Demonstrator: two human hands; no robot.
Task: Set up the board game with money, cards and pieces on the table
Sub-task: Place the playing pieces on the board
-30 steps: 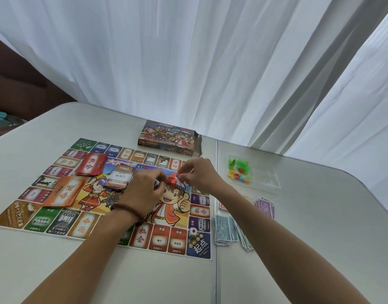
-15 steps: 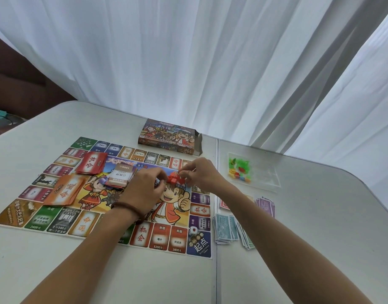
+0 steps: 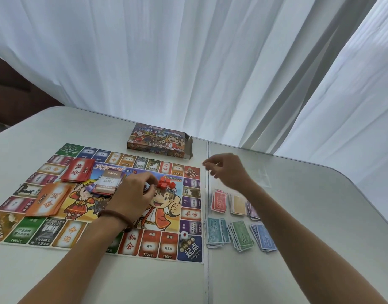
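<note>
Behind the board (image 3: 148, 246), the game box (image 3: 159, 141) (end flap open) lies flat.

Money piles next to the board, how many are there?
6, right of the board. Far row: red pile, tan pile, purple pile. Near row: teal pile, green pile, blue pile. The right forearm overlaps the purple one, so more may be hidden.

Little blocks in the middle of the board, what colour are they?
The little blocks are red, best seen in the head view.
</note>
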